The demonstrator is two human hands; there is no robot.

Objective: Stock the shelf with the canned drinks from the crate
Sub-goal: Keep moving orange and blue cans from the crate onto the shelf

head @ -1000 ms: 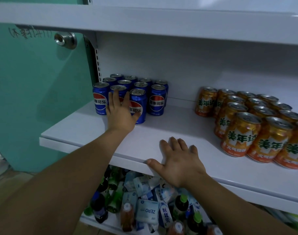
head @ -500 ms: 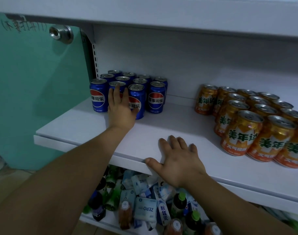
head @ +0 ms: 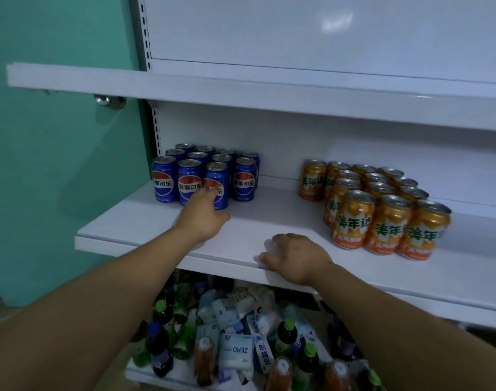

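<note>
Several blue cola cans (head: 189,179) stand in rows at the back left of the white shelf (head: 269,215). To the right, several orange cans (head: 385,218) form a separate block. My left hand (head: 203,214) reaches in low, and its fingertips touch the bottom of the front blue can (head: 217,179); it grips nothing. On the shelf's front edge rests my right hand (head: 296,259), fingers loosely bent and thumb at the lip, holding nothing. No crate is in view.
An upper white shelf (head: 241,88) overhangs the cans. Below, a lower shelf (head: 145,375) holds a jumble of bottles and white packets (head: 235,349). A teal wall (head: 57,165) with a metal knob (head: 110,101) borders the left side.
My left hand has slid down from flat against the blue cans to their base, with its fingers bent. My right hand's fingers have curled. The view has pulled back and up.
</note>
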